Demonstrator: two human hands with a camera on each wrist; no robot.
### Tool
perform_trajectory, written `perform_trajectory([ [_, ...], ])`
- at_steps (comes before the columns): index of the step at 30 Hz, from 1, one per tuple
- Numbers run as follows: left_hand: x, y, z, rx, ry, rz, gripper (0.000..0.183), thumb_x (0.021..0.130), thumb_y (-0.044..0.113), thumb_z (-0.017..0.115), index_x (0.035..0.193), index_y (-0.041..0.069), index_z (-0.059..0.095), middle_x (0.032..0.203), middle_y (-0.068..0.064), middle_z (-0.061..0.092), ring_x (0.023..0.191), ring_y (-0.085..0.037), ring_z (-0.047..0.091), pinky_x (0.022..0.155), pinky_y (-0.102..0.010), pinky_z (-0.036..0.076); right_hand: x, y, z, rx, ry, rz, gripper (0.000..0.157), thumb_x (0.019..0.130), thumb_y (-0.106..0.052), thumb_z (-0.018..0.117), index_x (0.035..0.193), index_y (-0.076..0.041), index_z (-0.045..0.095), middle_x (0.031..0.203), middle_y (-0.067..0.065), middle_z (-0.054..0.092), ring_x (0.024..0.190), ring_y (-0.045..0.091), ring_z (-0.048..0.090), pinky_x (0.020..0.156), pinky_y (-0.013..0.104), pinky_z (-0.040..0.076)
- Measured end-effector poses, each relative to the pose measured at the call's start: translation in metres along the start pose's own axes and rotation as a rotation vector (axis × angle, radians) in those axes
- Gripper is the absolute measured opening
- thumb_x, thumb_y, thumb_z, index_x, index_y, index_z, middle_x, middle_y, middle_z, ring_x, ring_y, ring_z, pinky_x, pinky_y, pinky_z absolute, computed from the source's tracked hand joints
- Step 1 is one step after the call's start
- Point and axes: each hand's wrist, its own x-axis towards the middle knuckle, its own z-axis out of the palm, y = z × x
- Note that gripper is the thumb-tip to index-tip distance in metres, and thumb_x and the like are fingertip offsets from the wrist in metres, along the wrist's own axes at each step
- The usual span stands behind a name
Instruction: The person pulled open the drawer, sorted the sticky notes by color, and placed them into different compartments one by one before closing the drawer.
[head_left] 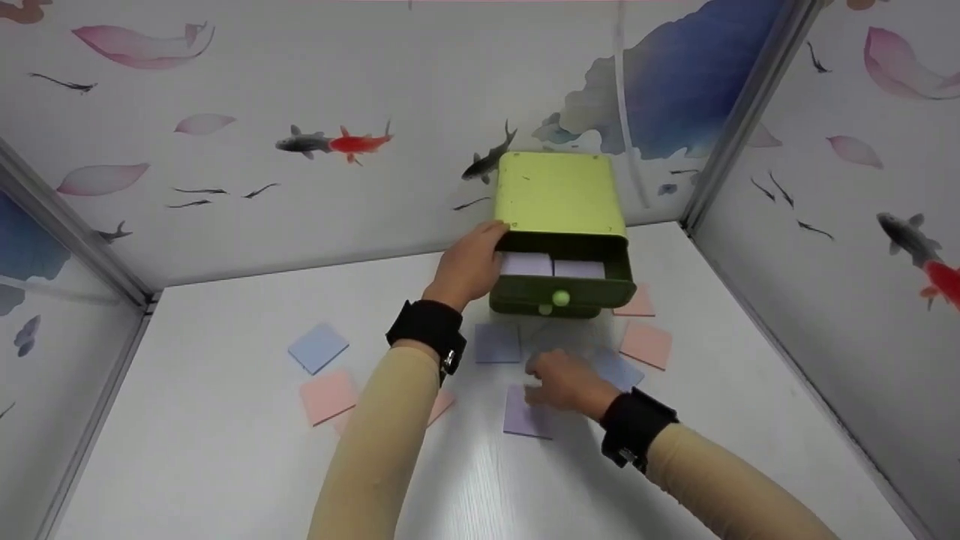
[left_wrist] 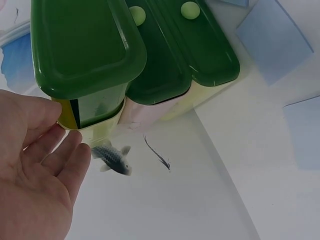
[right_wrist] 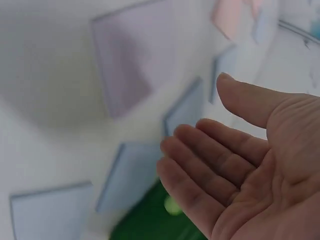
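My left hand grips the front left edge of a green drawer cabinet, thumb and fingertips at the side wall. Its top drawer is pulled out and holds pale purple square cards; two lower drawers are closed. My right hand hovers over the table in front of the cabinet, holding nothing. Its palm and loosely bent fingers show in the right wrist view. Below it lies a light purple card, partly hidden in the head view.
Blue-purple cards and a blue card lie near the cabinet. Pink cards are to its right. Further left on the white table are a blue card and a pink card. Fish-patterned walls border the table.
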Motion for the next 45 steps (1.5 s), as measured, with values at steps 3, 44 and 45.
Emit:
perform_trajectory([
  [3, 0.000, 0.000, 0.001, -0.004, 0.006, -0.001, 0.047, 0.103, 0.012, 0.043, 0.149, 0.013, 0.040, 0.156, -0.004, 0.039, 0.144, -0.020, 0.036, 0.118, -0.035, 0.031, 0.007, -0.004, 0.020, -0.139, -0.010, 0.008, 0.030, 0.080, -0.025, 0.079, 0.098, -0.003, 0.068, 0.095, 0.010, 0.068, 0.087, 0.028, 0.064, 0.079, 0.044, 0.055],
  [44, -0.001, 0.000, 0.001, -0.028, -0.015, -0.032, 0.047, 0.104, 0.012, 0.041, 0.151, 0.016, 0.038, 0.157, -0.002, 0.037, 0.145, -0.019, 0.035, 0.116, -0.035, 0.034, 0.026, -0.001, 0.047, -0.221, -0.128, 0.047, 0.069, 0.063, -0.034, 0.092, 0.111, -0.001, 0.056, 0.102, 0.015, 0.058, 0.085, 0.026, 0.055, 0.081, 0.042, 0.053],
  [45, -0.001, 0.000, 0.001, -0.027, -0.014, -0.033, 0.047, 0.104, 0.012, 0.041, 0.150, 0.016, 0.038, 0.157, -0.002, 0.037, 0.145, -0.019, 0.036, 0.116, -0.035, 0.034, 0.027, -0.001, 0.047, -0.210, -0.135, 0.055, 0.067, 0.062, -0.033, 0.093, 0.109, -0.002, 0.055, 0.099, 0.014, 0.059, 0.083, 0.025, 0.055, 0.079, 0.042, 0.053],
])
